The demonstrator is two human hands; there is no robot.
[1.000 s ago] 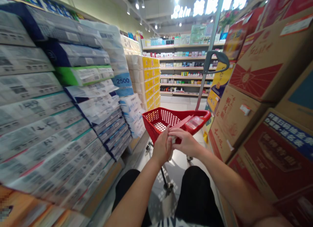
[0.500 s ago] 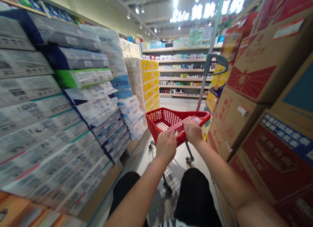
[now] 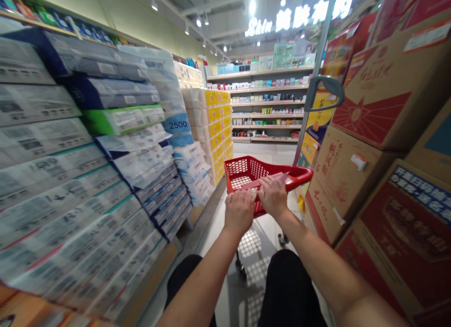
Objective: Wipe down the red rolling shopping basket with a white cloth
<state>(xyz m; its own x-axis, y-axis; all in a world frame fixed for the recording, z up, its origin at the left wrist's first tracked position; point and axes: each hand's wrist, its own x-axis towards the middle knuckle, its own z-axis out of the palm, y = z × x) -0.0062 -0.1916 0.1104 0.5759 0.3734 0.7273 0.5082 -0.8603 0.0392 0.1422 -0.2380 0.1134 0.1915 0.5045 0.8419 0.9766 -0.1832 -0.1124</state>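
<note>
Two-handed hold: operating from afar, I have left hand (image 3: 240,210) and right hand (image 3: 273,194), fingers clamped on the red cart (image 3: 273,169), mid-aisle; gripping looks done, floor (image 3: 278,151) remains before the far shelves (image 3: 268,88).

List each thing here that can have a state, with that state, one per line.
Left hand: fingers curled over the cart's handle.
Right hand: fingers curled over the same handle, beside the left.
Red shopping cart: upright.
Overhead sign: lit.
Ceiling lights: on.
Far shelves: stocked.
White-and-yellow packs: stacked.
Cardboard boxes: stacked.
</note>
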